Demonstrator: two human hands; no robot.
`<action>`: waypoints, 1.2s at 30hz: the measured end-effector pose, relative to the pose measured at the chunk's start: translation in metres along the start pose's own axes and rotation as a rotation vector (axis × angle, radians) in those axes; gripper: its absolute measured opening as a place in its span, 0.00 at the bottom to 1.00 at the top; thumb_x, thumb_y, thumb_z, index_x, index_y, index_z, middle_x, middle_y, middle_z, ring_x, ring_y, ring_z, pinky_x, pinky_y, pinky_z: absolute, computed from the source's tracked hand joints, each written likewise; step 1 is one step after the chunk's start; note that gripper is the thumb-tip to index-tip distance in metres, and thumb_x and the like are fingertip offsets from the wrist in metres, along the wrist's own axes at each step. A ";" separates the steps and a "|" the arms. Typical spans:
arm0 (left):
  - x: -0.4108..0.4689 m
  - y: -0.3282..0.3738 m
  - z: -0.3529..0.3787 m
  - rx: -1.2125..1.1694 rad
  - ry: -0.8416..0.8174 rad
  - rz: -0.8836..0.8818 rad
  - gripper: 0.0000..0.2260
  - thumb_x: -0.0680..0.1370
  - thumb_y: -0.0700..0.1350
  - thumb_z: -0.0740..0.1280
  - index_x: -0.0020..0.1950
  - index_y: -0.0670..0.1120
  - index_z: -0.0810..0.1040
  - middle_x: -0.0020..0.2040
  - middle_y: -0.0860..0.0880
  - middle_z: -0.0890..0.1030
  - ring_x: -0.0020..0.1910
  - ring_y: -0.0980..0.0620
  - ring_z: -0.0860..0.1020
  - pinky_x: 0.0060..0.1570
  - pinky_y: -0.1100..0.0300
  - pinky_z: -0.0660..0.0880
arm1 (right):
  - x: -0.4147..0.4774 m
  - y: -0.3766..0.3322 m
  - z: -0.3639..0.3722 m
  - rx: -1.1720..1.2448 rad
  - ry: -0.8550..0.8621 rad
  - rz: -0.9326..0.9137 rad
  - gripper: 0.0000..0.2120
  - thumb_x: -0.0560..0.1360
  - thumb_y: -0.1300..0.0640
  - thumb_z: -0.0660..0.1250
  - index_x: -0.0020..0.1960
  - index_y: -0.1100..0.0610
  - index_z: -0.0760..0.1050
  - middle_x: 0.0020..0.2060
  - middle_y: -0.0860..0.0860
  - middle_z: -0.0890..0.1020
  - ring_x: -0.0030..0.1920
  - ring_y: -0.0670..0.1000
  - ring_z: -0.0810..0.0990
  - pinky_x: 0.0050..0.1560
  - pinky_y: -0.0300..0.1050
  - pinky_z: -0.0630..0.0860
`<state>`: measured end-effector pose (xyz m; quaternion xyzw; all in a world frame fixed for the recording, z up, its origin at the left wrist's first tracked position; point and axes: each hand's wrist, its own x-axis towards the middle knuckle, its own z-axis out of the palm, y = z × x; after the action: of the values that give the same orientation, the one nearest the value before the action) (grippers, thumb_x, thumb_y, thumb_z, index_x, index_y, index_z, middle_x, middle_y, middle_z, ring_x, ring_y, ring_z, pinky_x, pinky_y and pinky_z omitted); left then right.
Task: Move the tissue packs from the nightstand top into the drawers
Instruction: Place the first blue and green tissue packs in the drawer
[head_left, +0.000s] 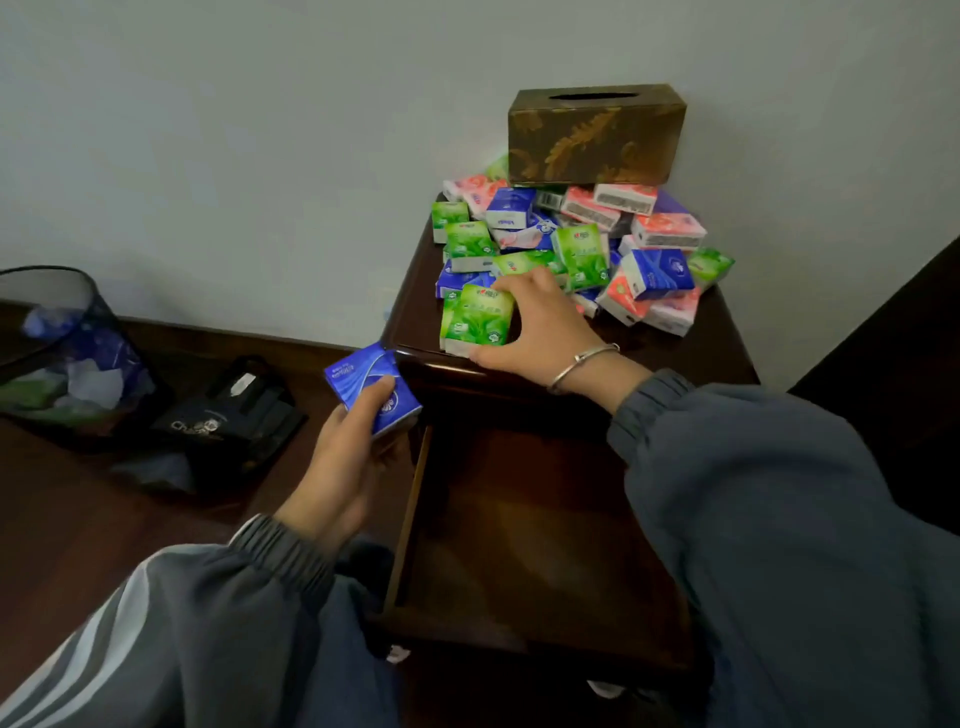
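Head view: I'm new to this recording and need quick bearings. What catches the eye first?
A colourful pile of tissue packs lies on the nightstand top, in front of a brown tissue box. The right hand grips a green pack at the pile's near edge, while the left hand holds a blue pack near the open drawer.

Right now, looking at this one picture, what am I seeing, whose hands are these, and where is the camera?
There is no machine here. One camera sits on a person's head and looks down at their two hands. The left hand holds a blue tissue pack near the open drawer. The right hand grips a green tissue pack at the front of the nightstand top. Behind it lies a pile of green, blue and pink packs, with a brown tissue box at the wall. A mesh wastebasket stands on the floor at left.
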<state>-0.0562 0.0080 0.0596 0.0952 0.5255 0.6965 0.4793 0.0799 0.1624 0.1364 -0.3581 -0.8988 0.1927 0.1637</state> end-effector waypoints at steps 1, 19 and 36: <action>-0.001 -0.001 -0.005 0.010 0.006 0.000 0.18 0.75 0.49 0.69 0.62 0.42 0.78 0.52 0.43 0.84 0.44 0.48 0.81 0.48 0.53 0.75 | 0.010 -0.003 0.007 -0.004 -0.034 0.018 0.36 0.63 0.43 0.75 0.66 0.55 0.67 0.57 0.52 0.67 0.56 0.50 0.70 0.53 0.36 0.62; -0.003 -0.021 -0.041 0.052 -0.078 -0.092 0.11 0.74 0.51 0.70 0.54 0.49 0.78 0.44 0.50 0.85 0.37 0.58 0.83 0.30 0.67 0.76 | 0.074 -0.006 0.016 -0.303 -0.374 0.003 0.42 0.58 0.44 0.76 0.63 0.53 0.57 0.48 0.53 0.68 0.49 0.55 0.68 0.42 0.47 0.68; -0.006 -0.028 -0.052 0.256 -0.169 -0.202 0.22 0.66 0.54 0.74 0.56 0.46 0.79 0.49 0.46 0.85 0.42 0.54 0.84 0.38 0.64 0.77 | 0.027 -0.007 0.029 -0.013 -0.002 0.009 0.35 0.62 0.53 0.76 0.61 0.59 0.60 0.47 0.53 0.72 0.42 0.52 0.75 0.36 0.42 0.67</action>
<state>-0.0701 -0.0303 0.0161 0.1606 0.5746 0.5618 0.5731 0.0449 0.1699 0.1191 -0.3631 -0.8986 0.1878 0.1595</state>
